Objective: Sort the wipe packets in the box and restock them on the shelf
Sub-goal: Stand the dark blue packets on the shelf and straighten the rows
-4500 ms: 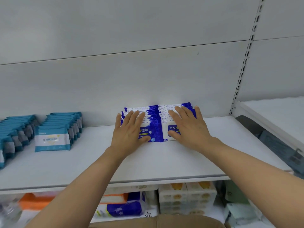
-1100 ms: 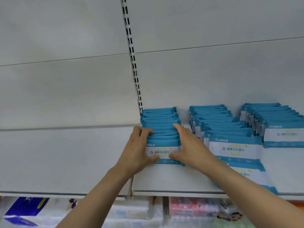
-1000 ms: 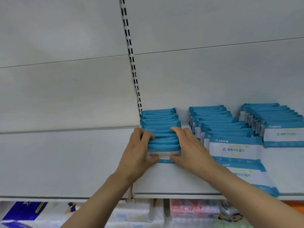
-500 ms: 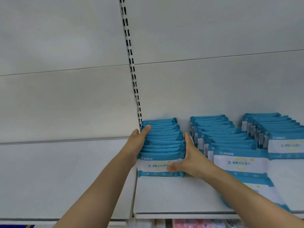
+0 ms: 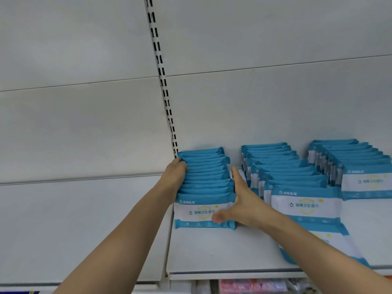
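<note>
A row of teal-and-white wipe packets (image 5: pixel 204 183) stands upright at the left end of the white shelf (image 5: pixel 222 251). My left hand (image 5: pixel 175 177) presses flat against the row's left side, its fingers reaching toward the back. My right hand (image 5: pixel 244 202) lies flat along the row's right side, with the thumb across the front packet's face. The box is not in view.
A second row of teal packets (image 5: pixel 297 181) stands just right of my right hand, with one packet (image 5: pixel 322 242) lying flat in front of it under my forearm. A third row (image 5: pixel 356 164) is at the far right. A slotted upright (image 5: pixel 161 75) runs up the back wall.
My hands moved from the front of the left row to its two sides and straightened out. The packets now stand more evenly. The view tilted upward.
</note>
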### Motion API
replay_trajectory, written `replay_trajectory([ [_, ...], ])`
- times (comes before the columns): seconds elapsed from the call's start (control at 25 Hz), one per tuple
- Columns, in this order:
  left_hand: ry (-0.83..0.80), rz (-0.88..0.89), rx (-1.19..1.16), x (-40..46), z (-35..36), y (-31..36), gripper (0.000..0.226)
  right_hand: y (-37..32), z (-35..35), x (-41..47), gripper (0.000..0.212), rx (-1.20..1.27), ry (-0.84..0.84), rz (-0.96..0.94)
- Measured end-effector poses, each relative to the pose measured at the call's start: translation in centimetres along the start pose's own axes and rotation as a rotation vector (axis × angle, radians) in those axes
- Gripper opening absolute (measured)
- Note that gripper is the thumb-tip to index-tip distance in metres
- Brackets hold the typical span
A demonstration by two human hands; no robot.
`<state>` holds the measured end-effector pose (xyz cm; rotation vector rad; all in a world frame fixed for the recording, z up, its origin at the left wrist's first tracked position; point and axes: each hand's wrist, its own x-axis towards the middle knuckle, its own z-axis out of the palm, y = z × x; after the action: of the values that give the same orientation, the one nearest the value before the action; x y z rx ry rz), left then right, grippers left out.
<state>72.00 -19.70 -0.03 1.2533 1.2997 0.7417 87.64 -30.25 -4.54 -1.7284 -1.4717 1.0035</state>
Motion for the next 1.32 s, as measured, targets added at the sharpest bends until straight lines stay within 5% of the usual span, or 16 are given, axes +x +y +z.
replay_trajectory([
  [0.16, -0.048, 0.051, 0.000, -0.8, 0.1, 0.1, 0.045, 0.0, -0.6, 0.8, 0.129, 0.057, -0.078, -0.016],
  [0.24, -0.036, 0.257, 0.125, -2.4, -0.5, -0.3, 0.047, -0.4, -0.7, 0.3, 0.108, 0.044, -0.076, -0.035],
  [0.36, -0.107, 0.673, 0.924, -4.3, -1.4, -0.9, 0.086, -0.6, -0.8, 0.1, 0.095, 0.008, -0.048, -0.049],
  [0.44, -0.161, 0.722, 1.471, -5.0, -1.3, -1.8, 0.115, -0.9, -1.1, -0.2, 0.090, 0.025, -0.050, -0.053],
  [0.48, -0.139, 0.710, 1.564, -5.1, -1.1, -2.2, 0.120, -1.3, -1.4, -0.5, 0.082, 0.090, -0.046, -0.043],
  [0.64, -0.021, 0.806, 1.475, -4.4, -0.3, -2.8, 0.118, -3.5, -2.6, 0.7, 0.024, 0.341, 0.150, -0.004],
  [0.72, 0.028, 0.851, 1.456, -4.3, -0.3, -3.1, 0.115, -3.6, -2.3, 2.6, 0.040, 0.346, 0.209, 0.087],
  [0.88, 0.059, 0.924, 1.467, -4.8, -0.5, -3.6, 0.106, -2.9, -1.5, 4.9, 0.038, 0.304, 0.360, 0.125],
  [1.16, -0.256, 0.508, 1.377, -2.1, -0.8, -1.2, 0.141, -2.5, -2.5, 6.8, 0.018, 0.005, 0.506, 0.074],
  [1.32, -0.173, 0.666, 1.400, -2.5, -0.8, -1.4, 0.134, -2.4, -2.6, 7.3, 0.019, -0.058, 0.509, 0.040],
])
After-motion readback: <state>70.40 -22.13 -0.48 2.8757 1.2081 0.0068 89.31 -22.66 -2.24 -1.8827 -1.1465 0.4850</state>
